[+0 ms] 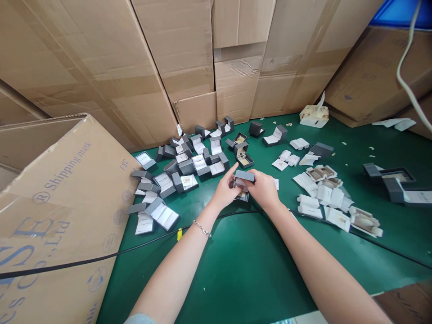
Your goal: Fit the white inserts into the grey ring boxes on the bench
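We had our left hand (225,189) and right hand (265,188) gripping 1 small grey box (245,176), lid raised, over the green table (222,270) near other grey boxes (186,167), and handling that lid seemed to call for steady fingers.

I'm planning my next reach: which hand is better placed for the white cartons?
Probably the right hand: it is nearer the white cartons, while the left hand is farther off. Both hold the small grey box, so the right must let go first.
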Motion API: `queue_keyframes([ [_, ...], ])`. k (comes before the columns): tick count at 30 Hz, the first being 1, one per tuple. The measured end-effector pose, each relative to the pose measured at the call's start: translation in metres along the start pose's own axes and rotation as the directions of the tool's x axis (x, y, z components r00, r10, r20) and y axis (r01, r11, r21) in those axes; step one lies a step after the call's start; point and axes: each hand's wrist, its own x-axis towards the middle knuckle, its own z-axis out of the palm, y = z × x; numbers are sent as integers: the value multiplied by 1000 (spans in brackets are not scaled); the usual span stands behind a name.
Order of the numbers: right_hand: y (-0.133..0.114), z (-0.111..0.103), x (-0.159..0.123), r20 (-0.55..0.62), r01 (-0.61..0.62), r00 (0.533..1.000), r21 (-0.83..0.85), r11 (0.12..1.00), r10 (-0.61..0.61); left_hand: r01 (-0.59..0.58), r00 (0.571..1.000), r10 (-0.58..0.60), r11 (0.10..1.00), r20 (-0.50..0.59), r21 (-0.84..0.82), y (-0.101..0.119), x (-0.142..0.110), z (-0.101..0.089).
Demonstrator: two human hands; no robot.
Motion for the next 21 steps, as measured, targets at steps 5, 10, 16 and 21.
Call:
queue_keyframes([
  [5, 2, 0, -1, 7, 33, 999, 10, 999, -33, 57, 996, -55, 998, 66, -40, 4, 0, -2],
  [10, -1, -5, -3, 24, 148, 988, 89, 985, -151, 84, 994, -74, 989, 82, -121, 5, 0, -3],
  [16, -5, -9, -1, 4, 93, 995, 212, 973, -96, 6, 983, -73, 928, -167, -373, 2, 4, -3],
  [21, 2, -6, 4, -100, 80, 993, 185, 980, -62, -93, 958, -56, 868, -282, -487, 3, 7, -4],
])
